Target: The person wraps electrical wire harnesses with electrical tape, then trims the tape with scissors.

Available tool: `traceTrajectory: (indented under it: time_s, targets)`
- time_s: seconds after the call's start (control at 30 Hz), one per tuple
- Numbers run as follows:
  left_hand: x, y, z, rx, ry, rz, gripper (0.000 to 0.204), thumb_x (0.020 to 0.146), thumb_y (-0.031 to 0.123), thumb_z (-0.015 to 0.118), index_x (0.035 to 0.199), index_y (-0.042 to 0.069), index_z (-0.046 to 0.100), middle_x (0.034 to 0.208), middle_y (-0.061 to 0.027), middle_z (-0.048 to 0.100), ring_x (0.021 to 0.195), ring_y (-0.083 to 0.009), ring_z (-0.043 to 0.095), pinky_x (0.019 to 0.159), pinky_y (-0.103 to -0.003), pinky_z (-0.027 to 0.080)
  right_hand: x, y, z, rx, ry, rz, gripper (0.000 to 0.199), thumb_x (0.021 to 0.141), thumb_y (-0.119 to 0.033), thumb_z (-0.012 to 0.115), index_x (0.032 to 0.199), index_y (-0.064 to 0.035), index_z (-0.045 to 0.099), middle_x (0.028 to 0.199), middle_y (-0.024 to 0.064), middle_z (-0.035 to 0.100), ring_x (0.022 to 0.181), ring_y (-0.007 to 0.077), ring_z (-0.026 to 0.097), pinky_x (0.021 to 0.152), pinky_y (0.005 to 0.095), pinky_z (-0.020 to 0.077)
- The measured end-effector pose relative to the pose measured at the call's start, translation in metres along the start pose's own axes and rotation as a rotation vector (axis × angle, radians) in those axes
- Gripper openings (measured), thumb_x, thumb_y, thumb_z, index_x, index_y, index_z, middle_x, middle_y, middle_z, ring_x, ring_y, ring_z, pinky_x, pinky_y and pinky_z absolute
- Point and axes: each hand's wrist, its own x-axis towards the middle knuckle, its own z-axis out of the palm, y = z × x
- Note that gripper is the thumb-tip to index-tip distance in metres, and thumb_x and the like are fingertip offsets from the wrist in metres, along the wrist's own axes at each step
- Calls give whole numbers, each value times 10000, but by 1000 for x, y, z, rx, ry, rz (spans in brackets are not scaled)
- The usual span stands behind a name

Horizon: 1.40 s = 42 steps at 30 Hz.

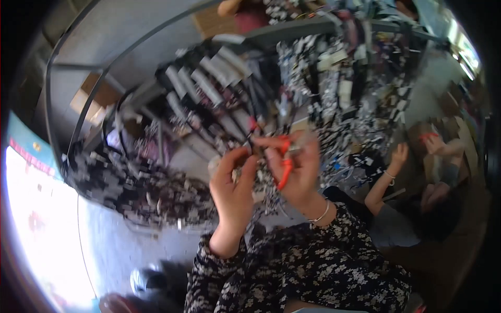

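My left hand (234, 188) is closed in a pinch, thumb against the bent forefinger, on a thin dark cable (249, 147). My right hand (305, 175), just beside it, grips a cutting tool with orange-red handles (285, 177). Its tip points toward the left fingertips, but blur hides its jaws and whether they touch the cable. Beyond both hands, several dark cables with long pale grey sleeves (207, 87) fan out over the heap.
A broad pile of cables and small white connectors (334, 104) spreads over a work surface with a dark metal rail (292, 27). At right, a co-worker's hand (400, 155) shows near another hand with a red-handled tool (429, 136). A cardboard box (94, 96) stands far left.
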Motion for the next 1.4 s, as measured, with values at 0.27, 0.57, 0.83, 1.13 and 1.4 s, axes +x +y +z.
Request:
traceTrajectory:
  time_s: [0.27,0.57,0.83,1.13,1.4]
  targets:
    - [-23,28,-15,-535,39,-252,234,1023,110,500,1182,-36,590,1062,-76,642,944,-142,591,838,-265,468,18,-32,7,308,-380,279,365,956,-14,586,1195,-82,319,1203,98,547,873,56,521,721,219,468]
    - [-10,41,-20,-730,-71,-337,172,1017,79,469,1104,-15,583,1023,-87,624,946,-181,580,878,-292,452,26,-40,8,334,-463,295,417,939,-31,626,1243,-74,345,1228,79,466,1173,149,542,942,293,462]
    - [-7,41,-21,-781,-82,-400,140,1003,52,457,1050,-8,574,967,-80,604,883,-182,567,837,-297,440,41,-39,3,157,-493,264,404,918,-5,654,1196,-49,365,1140,71,519,1137,139,558,931,297,468]
    - [-19,23,-23,-580,22,-203,160,994,66,517,1057,-33,626,974,-87,644,889,-164,594,795,-289,479,29,-44,21,242,-396,330,373,915,43,627,1173,-69,383,1122,78,572,1078,149,616,893,291,506]
    - [-21,20,-24,-486,26,-159,182,981,24,551,1119,-62,633,1056,-106,680,924,-148,626,897,-293,470,10,-42,4,-275,-208,-94,488,742,141,703,1155,-3,487,1178,149,597,1088,222,651,865,330,555]
